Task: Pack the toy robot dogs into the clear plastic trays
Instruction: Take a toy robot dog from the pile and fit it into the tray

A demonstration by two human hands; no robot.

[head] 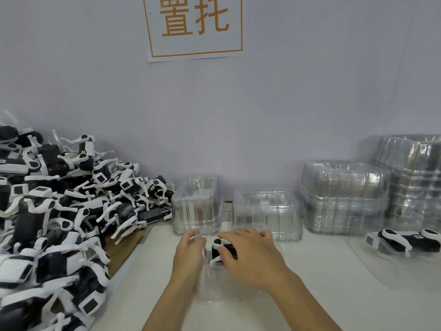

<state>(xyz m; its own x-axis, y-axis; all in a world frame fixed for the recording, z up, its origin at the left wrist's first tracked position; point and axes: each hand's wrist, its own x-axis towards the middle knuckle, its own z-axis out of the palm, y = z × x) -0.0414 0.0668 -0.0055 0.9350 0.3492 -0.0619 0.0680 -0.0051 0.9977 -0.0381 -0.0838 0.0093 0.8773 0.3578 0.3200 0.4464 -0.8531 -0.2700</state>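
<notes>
Head view puts us over a white table [322,271] with a clear tray [210,290] straight ahead, and we take that tray as our landmark. Inside it lies one black-and-white toy dog [220,250], mostly hidden by our hands. Our right hand [250,256] lies spread over the dog, fingers bent across its body as if pressing it into the moulded pocket. Our left hand [191,252] is at the tray's left edge with the fingers curled; it seems to steady the plastic, though the clear wall makes the contact hard to read. The two hands are close, with only the dog between them.

As for progress, we judge the job is at an early stage. Right of the tray, one packed tray [403,242] already holds a dog lying on its side. Left of the tray, a large heap of dogs [59,206] waits loose and tangled, so most of the work is left.

Beyond the tray, against the wall, two upturned clear shells [198,204] stand side by side and look empty. Further right of them are tall stacks of nested trays [343,197], also with nothing in them as far as we can see. Above, on the wall, hangs a paper sign [194,25] with orange characters.
</notes>
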